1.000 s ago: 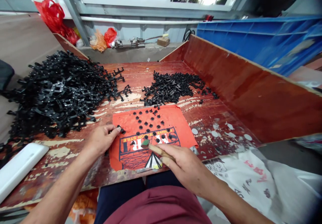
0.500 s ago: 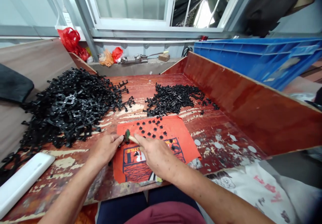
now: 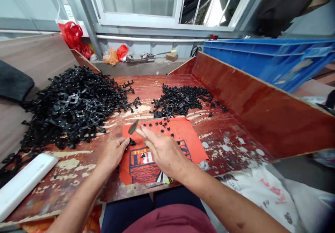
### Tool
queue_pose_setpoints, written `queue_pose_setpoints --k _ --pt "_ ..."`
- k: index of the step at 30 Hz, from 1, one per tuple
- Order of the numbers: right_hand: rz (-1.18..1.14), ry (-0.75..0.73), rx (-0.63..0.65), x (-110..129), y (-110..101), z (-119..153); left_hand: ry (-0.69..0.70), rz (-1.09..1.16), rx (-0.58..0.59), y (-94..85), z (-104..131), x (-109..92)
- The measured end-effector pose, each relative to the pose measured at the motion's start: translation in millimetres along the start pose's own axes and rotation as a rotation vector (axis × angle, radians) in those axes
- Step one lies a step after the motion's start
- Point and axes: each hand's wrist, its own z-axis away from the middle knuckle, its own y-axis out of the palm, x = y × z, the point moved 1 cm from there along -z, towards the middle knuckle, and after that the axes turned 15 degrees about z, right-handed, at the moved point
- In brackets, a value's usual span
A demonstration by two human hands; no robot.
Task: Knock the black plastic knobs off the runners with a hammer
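- One right hand point(image 3: 163, 152) grips one small hammer point(image 3: 136, 129), fingers wrapped tight round its handle, head raised just above the red sheet point(image 3: 188, 140).
- One left hand point(image 3: 113, 153) pinches one small black piece point(image 3: 132, 143) at the sheet's left edge between thumb and fingertips.
- About a dozen loose black buttons point(image 3: 160, 124) dot the sheet.
- Two black heaps lie farther back on the worktop point(image 3: 225, 135): a large pile point(image 3: 70, 103) left, a smaller pile point(image 3: 180, 100) centre.
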Motion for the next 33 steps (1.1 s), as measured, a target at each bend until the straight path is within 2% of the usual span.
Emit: queue_pose_setpoints --k 4,8,11,13,16,18,21,24,28,33 --pt "0.116 0.012 0.093 2.3 0.4 -0.7 0.003 0.049 0.006 -0.3 -0.1 5.0" --pt "0.128 0.001 0.08 5.6 -0.5 -3.0 0.037 -0.005 0.012 -0.4 -1.7 9.9" --pt "0.169 0.027 0.141 5.5 -2.9 -6.3 0.04 0.047 0.044 -0.5 -2.8 13.7" --pt "0.122 0.05 0.133 1.6 -8.5 -6.2 0.006 0.175 0.09 -2.8 -0.9 14.6" --pt "-0.055 0.071 0.021 -10.5 -21.4 3.9 -0.046 0.333 0.128 -11.5 10.1 11.0" --pt "-0.147 0.079 -0.016 -19.5 -27.5 17.2 -0.023 0.311 0.141 -18.0 22.3 6.3" --pt "-0.216 0.094 0.019 -25.6 -27.3 39.0 0.018 0.191 0.201 -20.4 41.1 2.4" --pt "-0.223 0.083 0.068 -19.3 -20.5 52.4 0.017 0.139 0.221 -12.9 52.7 7.8" --pt "-0.131 0.008 0.109 -4.1 -15.6 52.4 -0.004 0.203 0.242 -1.4 55.6 20.2" --pt "-0.102 -0.013 0.032 8.8 -17.0 44.0 0.014 0.242 0.214 0.3 54.3 24.2"
